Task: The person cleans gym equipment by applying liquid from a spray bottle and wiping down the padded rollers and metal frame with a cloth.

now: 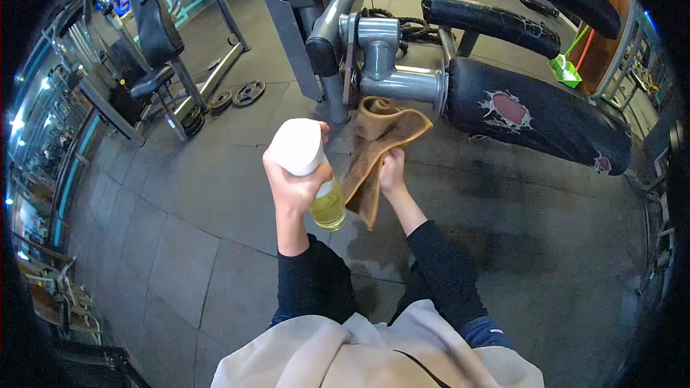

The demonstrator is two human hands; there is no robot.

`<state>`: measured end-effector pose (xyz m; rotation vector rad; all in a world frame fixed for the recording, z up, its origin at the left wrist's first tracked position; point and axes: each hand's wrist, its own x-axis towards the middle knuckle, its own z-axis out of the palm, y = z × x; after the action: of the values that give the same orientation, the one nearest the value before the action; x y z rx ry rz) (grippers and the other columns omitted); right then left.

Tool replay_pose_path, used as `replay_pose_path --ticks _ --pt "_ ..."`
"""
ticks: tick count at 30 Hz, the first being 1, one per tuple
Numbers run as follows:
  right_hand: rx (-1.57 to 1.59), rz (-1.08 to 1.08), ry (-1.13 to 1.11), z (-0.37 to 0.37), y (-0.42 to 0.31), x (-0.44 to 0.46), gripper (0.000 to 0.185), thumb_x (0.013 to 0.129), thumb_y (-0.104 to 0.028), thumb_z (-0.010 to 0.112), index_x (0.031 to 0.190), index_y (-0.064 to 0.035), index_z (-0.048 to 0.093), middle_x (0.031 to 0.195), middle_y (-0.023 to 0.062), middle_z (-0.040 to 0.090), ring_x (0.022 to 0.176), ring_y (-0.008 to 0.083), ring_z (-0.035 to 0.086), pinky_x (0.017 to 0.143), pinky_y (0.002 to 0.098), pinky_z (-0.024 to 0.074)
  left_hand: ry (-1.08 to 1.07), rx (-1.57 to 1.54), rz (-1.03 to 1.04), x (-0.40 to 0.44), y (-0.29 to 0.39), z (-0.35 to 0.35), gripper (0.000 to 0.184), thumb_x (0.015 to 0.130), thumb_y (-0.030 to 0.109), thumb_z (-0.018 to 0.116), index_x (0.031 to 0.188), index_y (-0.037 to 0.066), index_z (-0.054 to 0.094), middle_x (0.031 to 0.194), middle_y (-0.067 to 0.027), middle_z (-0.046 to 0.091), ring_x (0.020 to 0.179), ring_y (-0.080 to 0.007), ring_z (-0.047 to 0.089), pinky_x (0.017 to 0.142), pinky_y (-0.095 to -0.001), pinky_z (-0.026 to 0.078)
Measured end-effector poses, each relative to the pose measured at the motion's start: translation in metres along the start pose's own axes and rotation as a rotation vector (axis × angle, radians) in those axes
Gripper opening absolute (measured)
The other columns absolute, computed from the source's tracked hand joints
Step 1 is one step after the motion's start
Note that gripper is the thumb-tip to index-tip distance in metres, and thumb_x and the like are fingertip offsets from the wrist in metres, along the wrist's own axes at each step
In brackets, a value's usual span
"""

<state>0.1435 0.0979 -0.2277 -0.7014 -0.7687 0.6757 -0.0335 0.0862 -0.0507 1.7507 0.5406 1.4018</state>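
Observation:
My left hand (291,179) is wrapped round the neck of a spray bottle (328,208) with a white top and yellowish liquid in its clear body. To its right, my right hand (392,172) grips a brown cloth (381,135), which hangs in loose folds between my hand and the machine. Just beyond the cloth is the grey metal joint (399,85) of a gym machine. Its black padded roller (535,115) has torn covering with reddish foam showing. The fingertips of my right hand are partly hidden by the cloth.
Another black pad (492,23) with cracked covering sits above the roller. Weight plates (249,93) lie on the rubber-tiled floor (172,244) at left, near a seated machine (154,36). A green dustpan (564,70) stands at the far right. Black rope (417,31) lies behind the joint.

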Motion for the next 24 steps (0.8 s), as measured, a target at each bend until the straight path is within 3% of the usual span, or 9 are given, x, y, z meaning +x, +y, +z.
replay_pose_path --ticks 2,7,10,14,16,19,21,23,24 --pt "0.267 0.146 0.237 0.013 -0.007 0.001 0.029 0.089 -0.017 0.037 0.106 -0.0032 0.056 0.104 0.0072 0.060 0.095 0.0228 0.058 0.083 0.0338 0.0465 -0.007 -0.038 -0.034 -0.002 0.000 0.002 0.053 0.043 -0.002 0.056 0.096 -0.004 0.060 0.096 -0.0113 0.063 0.092 -0.0227 0.060 0.082 -0.0370 0.051" --pt "0.562 0.381 0.309 0.043 -0.048 0.017 0.040 0.091 -0.026 0.027 0.112 -0.0046 0.055 0.110 0.0111 0.060 0.101 0.0247 0.057 0.090 0.0365 0.0451 0.001 -0.070 -0.045 -0.010 -0.011 0.006 0.053 0.043 -0.002 0.056 0.095 -0.003 0.060 0.095 -0.0108 0.062 0.091 -0.0223 0.060 0.081 -0.0365 0.051" --pt "0.371 0.222 -0.041 0.053 -0.032 0.026 0.040 0.094 -0.030 0.029 0.111 -0.0059 0.055 0.108 0.0096 0.060 0.098 0.0212 0.058 0.088 0.0357 0.0459 -0.022 -0.005 -0.046 -0.015 -0.016 0.006 0.050 0.044 -0.002 0.057 0.094 -0.002 0.061 0.094 -0.0092 0.063 0.089 -0.0194 0.060 0.081 -0.0334 0.049" --pt "0.148 0.313 0.078 0.069 -0.032 0.015 0.028 0.096 -0.018 0.036 0.110 -0.0030 0.054 0.104 0.0072 0.060 0.096 0.0177 0.057 0.086 0.0324 0.0455 -0.018 0.071 -0.069 -0.017 -0.012 0.006 0.047 0.045 -0.002 0.058 0.092 -0.002 0.062 0.094 -0.0076 0.064 0.087 -0.0172 0.060 0.081 -0.0316 0.049" --pt "-0.255 0.172 -0.041 0.065 -0.041 0.008 0.024 0.094 -0.008 0.040 0.114 -0.0018 0.052 0.106 0.0077 0.059 0.099 0.0175 0.055 0.089 0.0317 0.0436 -0.010 0.064 -0.071 -0.016 -0.011 0.007 0.047 0.045 -0.002 0.058 0.092 -0.002 0.062 0.094 -0.0077 0.064 0.088 -0.0174 0.060 0.081 -0.0318 0.049" --pt "-0.283 0.007 -0.093 0.067 -0.051 -0.020 0.027 0.093 -0.007 0.042 0.118 -0.0020 0.051 0.112 0.0081 0.057 0.104 0.0176 0.053 0.092 0.0318 0.0414 -0.016 0.067 -0.017 -0.015 -0.013 0.006 0.048 0.045 -0.002 0.058 0.093 -0.002 0.062 0.095 -0.0080 0.064 0.089 -0.0184 0.060 0.081 -0.0326 0.049" --pt "-0.142 0.096 -0.129 0.046 -0.046 -0.030 0.030 0.093 -0.007 0.044 0.121 -0.0017 0.050 0.118 0.0079 0.055 0.107 0.0186 0.051 0.094 0.0325 0.0403 0.014 -0.003 -0.019 -0.016 -0.012 0.006 0.050 0.044 -0.004 0.057 0.094 -0.003 0.061 0.096 -0.0090 0.063 0.091 -0.0196 0.060 0.082 -0.0335 0.050" --pt "-0.579 -0.310 -0.341 0.021 -0.048 -0.030 0.029 0.093 -0.008 0.045 0.120 -0.0017 0.051 0.119 0.0071 0.054 0.107 0.0196 0.052 0.094 0.0327 0.0399 0.044 0.029 -0.041 -0.007 -0.006 0.007 0.051 0.043 -0.003 0.056 0.094 -0.004 0.061 0.094 -0.0103 0.063 0.089 -0.0204 0.061 0.079 -0.0342 0.050" --pt "-0.575 -0.309 -0.355 0.000 -0.031 -0.030 0.029 0.093 -0.008 0.045 0.120 -0.0017 0.051 0.119 0.0071 0.054 0.107 0.0196 0.052 0.094 0.0327 0.0399 0.021 -0.019 -0.090 0.002 0.000 0.008 0.051 0.043 -0.002 0.055 0.094 -0.004 0.061 0.093 -0.0107 0.063 0.087 -0.0205 0.061 0.077 -0.0343 0.050"
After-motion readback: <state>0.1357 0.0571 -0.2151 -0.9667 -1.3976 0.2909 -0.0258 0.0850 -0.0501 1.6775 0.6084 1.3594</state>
